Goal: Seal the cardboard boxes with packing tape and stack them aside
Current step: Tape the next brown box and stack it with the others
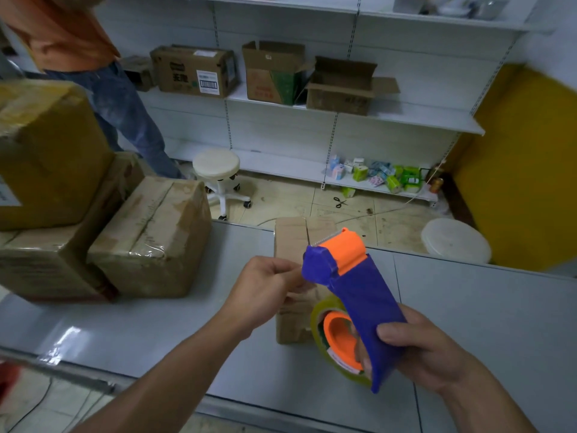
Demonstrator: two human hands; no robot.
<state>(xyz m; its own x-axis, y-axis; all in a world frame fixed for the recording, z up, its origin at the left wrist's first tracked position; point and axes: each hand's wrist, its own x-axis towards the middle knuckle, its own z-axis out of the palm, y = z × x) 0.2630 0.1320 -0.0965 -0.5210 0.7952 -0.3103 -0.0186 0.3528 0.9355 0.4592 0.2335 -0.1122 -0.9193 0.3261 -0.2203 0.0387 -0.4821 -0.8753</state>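
Your right hand (427, 354) grips the tape dispenser (359, 285) by its blue handle, tilted up over the surface (484, 307). Your left hand (265, 289) pinches its fingertips together against the dispenser's head; whether they hold tape cannot be told. The cardboard box (290, 242) lies beneath, at the surface's far edge.

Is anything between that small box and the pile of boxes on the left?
Nothing visible does: only grey table lies between the small cardboard box and the taped boxes. The left hand and tape dispenser hover over it.
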